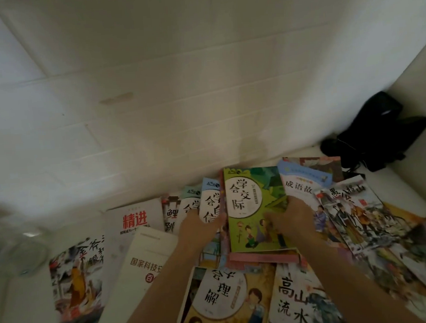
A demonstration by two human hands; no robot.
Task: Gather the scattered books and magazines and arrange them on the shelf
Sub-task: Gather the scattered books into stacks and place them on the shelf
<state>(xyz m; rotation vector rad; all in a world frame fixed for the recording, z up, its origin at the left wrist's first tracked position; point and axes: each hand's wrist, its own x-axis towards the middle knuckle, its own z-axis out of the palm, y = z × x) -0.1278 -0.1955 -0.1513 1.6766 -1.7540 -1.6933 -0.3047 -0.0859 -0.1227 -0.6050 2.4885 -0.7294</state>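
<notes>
While gripping the green book [254, 209] by both side edges, left hand [199, 228] and right hand [292, 221] closed, squaring a small stack apparently, above the pink book [263, 258], scattered books [137, 243] beside.

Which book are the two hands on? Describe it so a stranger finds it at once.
Start at the black bag in the far right corner, then move left along the books spread on the white surface. The left hand and right hand flank the green book. It alone has a bright green cover, with a white circle of black characters.
</notes>
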